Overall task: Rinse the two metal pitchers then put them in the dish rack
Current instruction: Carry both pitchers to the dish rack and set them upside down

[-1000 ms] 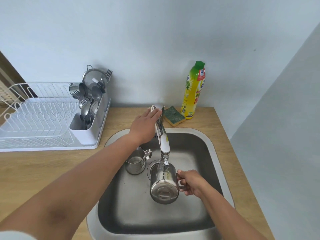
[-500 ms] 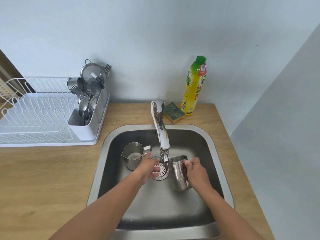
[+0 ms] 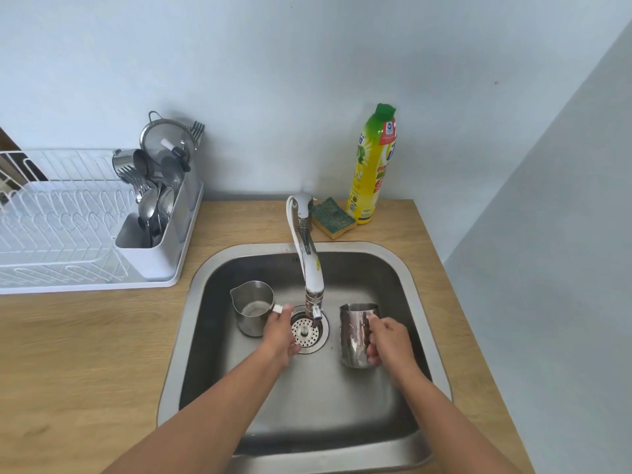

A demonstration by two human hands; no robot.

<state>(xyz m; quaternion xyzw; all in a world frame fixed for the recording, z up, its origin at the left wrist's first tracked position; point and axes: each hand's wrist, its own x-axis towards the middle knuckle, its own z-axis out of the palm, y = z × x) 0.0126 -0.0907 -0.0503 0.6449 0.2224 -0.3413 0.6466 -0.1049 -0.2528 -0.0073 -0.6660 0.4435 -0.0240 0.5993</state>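
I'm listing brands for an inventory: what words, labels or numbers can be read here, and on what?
Nothing is sharp enough to quote.
Dish soap bottle: label print, a blue badge and a red panel, all too blurred to read.
Faucet, left pitcher, right pitcher, dish rack: no text visible.

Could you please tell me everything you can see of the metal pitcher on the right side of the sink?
The right pitcher is a shiny, mirror-like steel jug with straight walls, an open top and a small pouring lip at the left of its rim. It is upright inside the sink, to the right of the drain strainer and the faucet outlet. The right hand grips its handle and hides most of it. Whether its base rests on the sink floor is unclear.
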